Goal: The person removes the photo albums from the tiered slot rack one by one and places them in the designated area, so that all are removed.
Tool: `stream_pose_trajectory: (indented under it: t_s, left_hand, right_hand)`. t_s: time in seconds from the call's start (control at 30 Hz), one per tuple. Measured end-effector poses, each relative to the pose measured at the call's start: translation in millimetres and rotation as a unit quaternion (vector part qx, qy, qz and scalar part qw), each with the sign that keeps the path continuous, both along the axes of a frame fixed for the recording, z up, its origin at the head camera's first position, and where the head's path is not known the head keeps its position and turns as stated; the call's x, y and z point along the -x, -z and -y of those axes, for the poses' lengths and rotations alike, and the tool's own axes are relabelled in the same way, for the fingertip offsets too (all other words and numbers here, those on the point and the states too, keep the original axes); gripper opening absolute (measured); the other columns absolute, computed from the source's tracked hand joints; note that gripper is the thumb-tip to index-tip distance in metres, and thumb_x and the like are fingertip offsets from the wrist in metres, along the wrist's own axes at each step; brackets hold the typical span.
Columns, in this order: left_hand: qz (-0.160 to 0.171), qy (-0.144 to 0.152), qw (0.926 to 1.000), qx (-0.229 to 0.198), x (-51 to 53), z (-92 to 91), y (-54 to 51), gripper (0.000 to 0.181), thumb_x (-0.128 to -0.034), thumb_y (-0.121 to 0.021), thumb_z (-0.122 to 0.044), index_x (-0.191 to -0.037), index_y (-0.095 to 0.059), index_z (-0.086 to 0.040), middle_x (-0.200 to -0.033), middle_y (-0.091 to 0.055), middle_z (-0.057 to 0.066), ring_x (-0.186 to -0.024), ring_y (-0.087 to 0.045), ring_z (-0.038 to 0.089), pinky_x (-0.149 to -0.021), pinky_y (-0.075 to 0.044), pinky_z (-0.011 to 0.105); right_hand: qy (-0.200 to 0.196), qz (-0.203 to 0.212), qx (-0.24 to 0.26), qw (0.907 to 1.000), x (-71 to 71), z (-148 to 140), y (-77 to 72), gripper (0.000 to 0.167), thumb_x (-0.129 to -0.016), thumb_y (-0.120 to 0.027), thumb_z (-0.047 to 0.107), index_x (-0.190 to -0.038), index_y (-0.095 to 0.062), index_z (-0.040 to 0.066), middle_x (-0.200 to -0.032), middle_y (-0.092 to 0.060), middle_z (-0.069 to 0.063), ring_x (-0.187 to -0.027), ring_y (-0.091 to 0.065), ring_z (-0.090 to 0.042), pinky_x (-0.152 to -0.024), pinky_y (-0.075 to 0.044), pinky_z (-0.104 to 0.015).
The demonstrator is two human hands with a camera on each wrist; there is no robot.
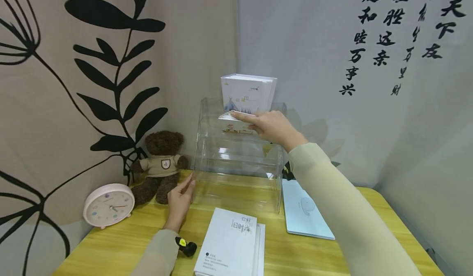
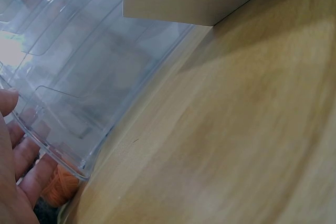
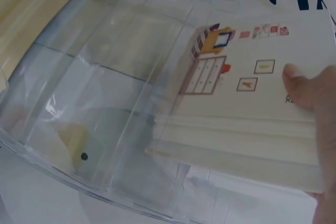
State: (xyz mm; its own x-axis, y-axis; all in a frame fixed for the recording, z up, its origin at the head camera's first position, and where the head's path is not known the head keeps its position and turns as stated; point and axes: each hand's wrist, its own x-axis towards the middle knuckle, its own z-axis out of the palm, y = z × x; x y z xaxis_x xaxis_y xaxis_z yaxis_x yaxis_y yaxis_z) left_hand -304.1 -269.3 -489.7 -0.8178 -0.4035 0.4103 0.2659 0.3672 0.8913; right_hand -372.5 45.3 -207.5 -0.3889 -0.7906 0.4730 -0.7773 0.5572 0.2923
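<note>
The right hand (image 1: 272, 125) pinches a white, picture-covered, rectangular book (image 1: 236, 127) at the upper part of the clear plastic tiered rack (image 1: 240, 166), where I'd seat it squarely, while the left hand (image 1: 180, 202), fingers loosely extended at the rack's left side, should brace against tipping.

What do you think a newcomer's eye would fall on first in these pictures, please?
Probably the right hand, pinching a white book at the upper part of the clear rack, in front of another book standing there. Next might come the bold black plant design on the backdrop at left, with the brown teddy bear and the round clock before it on the table.
</note>
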Motion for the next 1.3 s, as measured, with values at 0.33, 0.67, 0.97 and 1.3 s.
stream_pose_trajectory:
  t_s: [0.33,0.67,0.97,1.3]
  left_hand:
    - [0.006,-0.010,0.9999,-0.002,-1.0,-3.3,-2.4,0.035,-0.0976,-0.067,-0.040,-0.132,-0.068,-0.032,-0.125,-0.070,-0.001,-0.098,-0.070,0.021,-0.073,-0.051,0.023]
    - [0.012,-0.005,0.9999,-0.004,-1.1,-2.9,-2.3,0.037,-0.0966,-0.066,-0.047,-0.132,-0.067,-0.035,-0.124,-0.071,-0.001,-0.085,-0.068,0.026,-0.070,-0.052,0.032]
    - [0.013,0.002,0.9999,-0.005,-2.9,-3.3,-0.9,0.038,-0.0971,-0.066,-0.044,-0.133,-0.067,-0.033,-0.128,-0.068,0.001,-0.111,-0.067,0.024,-0.091,-0.054,0.048]
    - [0.003,-0.005,1.0000,0.008,-0.5,-1.3,0.0,0.034,-0.0979,-0.067,-0.039,-0.132,-0.067,-0.037,-0.125,-0.070,-0.005,-0.099,-0.070,0.018,-0.080,-0.054,0.028]
  right_hand:
    - [-0.017,-0.060,0.023,0.9978,-3.2,-2.4,8.5,0.065,-0.099,-0.066,0.016,-0.154,-0.041,0.039,-0.090,-0.066,-0.005,-0.050,-0.037,-0.017,-0.043,-0.034,-0.031]
    - [-0.034,-0.083,0.039,0.9952,-6.3,-6.4,10.1,0.062,-0.099,-0.066,0.015,-0.153,-0.044,0.036,-0.086,-0.065,-0.004,-0.048,-0.032,-0.015,-0.043,-0.031,-0.029]
    - [-0.054,-0.104,0.078,0.9900,-20.5,-14.7,10.0,0.056,-0.100,-0.065,0.017,-0.150,-0.048,0.034,-0.076,-0.057,-0.002,-0.049,-0.030,-0.014,-0.044,-0.029,-0.029]
    - [-0.105,-0.094,0.135,0.9809,-46.6,-39.0,24.1,0.059,-0.098,-0.062,0.008,-0.151,-0.048,0.030,-0.082,-0.061,-0.002,-0.051,-0.027,-0.011,-0.045,-0.026,-0.028]
